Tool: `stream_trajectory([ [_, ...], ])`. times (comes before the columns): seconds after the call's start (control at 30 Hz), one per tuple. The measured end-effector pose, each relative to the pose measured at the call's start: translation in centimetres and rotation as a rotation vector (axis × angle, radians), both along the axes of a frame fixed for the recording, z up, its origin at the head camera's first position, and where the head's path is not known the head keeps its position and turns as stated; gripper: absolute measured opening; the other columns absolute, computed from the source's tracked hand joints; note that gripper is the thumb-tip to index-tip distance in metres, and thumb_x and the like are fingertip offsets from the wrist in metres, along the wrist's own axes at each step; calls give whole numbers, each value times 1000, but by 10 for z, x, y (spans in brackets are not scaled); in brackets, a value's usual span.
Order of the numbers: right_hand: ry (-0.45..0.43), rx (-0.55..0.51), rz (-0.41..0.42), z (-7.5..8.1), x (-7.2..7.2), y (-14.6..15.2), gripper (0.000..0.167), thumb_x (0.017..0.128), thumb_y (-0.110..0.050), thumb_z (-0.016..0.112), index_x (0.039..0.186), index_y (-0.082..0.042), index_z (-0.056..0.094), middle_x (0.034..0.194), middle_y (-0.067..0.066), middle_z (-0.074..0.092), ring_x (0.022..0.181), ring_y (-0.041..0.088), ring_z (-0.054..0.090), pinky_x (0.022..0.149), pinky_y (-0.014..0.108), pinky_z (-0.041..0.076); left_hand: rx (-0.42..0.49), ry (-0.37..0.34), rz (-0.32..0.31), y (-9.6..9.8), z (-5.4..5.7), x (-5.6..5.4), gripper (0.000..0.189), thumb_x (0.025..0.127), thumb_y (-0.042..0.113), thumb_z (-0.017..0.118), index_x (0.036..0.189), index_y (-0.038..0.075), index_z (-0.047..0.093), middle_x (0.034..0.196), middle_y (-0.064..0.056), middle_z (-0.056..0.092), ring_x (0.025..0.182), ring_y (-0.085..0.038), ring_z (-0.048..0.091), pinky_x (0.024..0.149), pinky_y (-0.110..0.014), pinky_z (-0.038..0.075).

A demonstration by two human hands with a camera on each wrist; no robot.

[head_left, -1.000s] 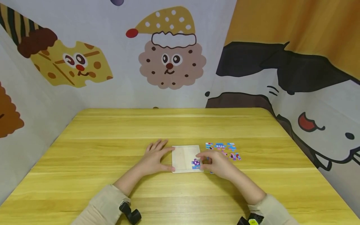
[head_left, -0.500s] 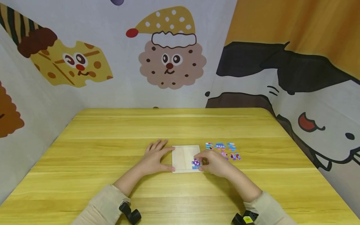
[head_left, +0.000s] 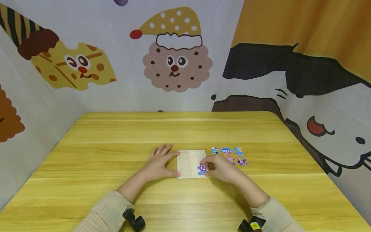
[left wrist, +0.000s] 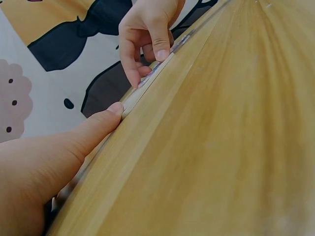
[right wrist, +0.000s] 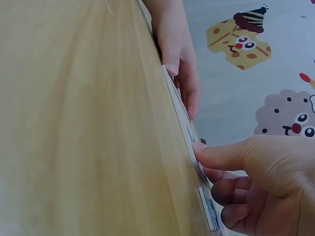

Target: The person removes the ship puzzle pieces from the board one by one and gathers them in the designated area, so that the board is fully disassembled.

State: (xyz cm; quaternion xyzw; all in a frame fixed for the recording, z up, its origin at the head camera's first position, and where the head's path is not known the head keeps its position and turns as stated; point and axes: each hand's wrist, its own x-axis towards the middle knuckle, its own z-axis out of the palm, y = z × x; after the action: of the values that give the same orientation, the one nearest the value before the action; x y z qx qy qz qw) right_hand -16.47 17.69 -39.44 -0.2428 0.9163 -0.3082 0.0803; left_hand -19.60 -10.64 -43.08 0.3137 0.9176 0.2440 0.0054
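Note:
A shallow square wooden puzzle board [head_left: 187, 161] lies on the table in the head view. One purple and blue jigsaw piece [head_left: 200, 169] sits at its near right corner. My right hand [head_left: 224, 169] pinches this piece between thumb and index finger, its other fingers curled under the palm. At the board's left edge, my left hand [head_left: 157, 166] steadies it with thumb and index fingertips, the remaining fingers spread on the table. The left wrist view shows the left thumb [left wrist: 101, 125] against the board's edge. In the right wrist view, the right thumb [right wrist: 221, 155] reaches over the board's rim.
Several loose jigsaw pieces [head_left: 227, 150] lie right of the board, some partly hidden behind the right hand. The wooden table [head_left: 185, 129] runs back to a wall cloth [head_left: 121, 96] printed with cartoon figures. Each wrist carries a black camera [head_left: 134, 220].
My right hand has shifted slightly left over the corner piece, its thumb and index finger closing around it. The left hand and the board have stayed in place.

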Motion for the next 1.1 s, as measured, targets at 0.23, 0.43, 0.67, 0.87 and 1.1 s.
stream_trajectory([
  [0.23,15,-23,-21,-2,2,2,35,77,-5,79,110,-8,69,88,-6,58,69,12,49,60,26,46,2,-4,1,0,0,1,86,73,69,67,143,22,47,156,-15,21,142,-38,9,109,-60,2],
  [0.43,37,-22,-35,-3,3,1,36,76,-4,79,110,-10,69,91,-6,59,66,11,48,57,27,45,10,-7,-2,0,0,1,86,73,67,68,143,22,47,156,-15,21,142,-39,9,108,-61,2],
  [0.67,33,-36,-43,-4,3,1,35,77,-3,79,109,-11,67,92,-6,59,63,11,48,56,27,45,9,-6,1,0,0,1,86,73,67,68,143,22,47,156,-15,21,142,-39,9,109,-60,2],
  [0.87,29,-75,-33,-5,5,1,36,77,-2,78,108,-12,65,91,-5,59,62,12,48,55,27,45,7,-2,0,0,0,1,85,74,67,68,143,22,47,156,-15,21,142,-39,10,108,-61,3],
  [1.1,3,-107,-33,-6,7,3,36,79,-3,76,108,-17,61,91,-5,59,64,12,50,58,28,46,7,0,-2,0,0,0,85,74,67,67,143,22,47,156,-15,21,142,-39,9,108,-61,3],
])
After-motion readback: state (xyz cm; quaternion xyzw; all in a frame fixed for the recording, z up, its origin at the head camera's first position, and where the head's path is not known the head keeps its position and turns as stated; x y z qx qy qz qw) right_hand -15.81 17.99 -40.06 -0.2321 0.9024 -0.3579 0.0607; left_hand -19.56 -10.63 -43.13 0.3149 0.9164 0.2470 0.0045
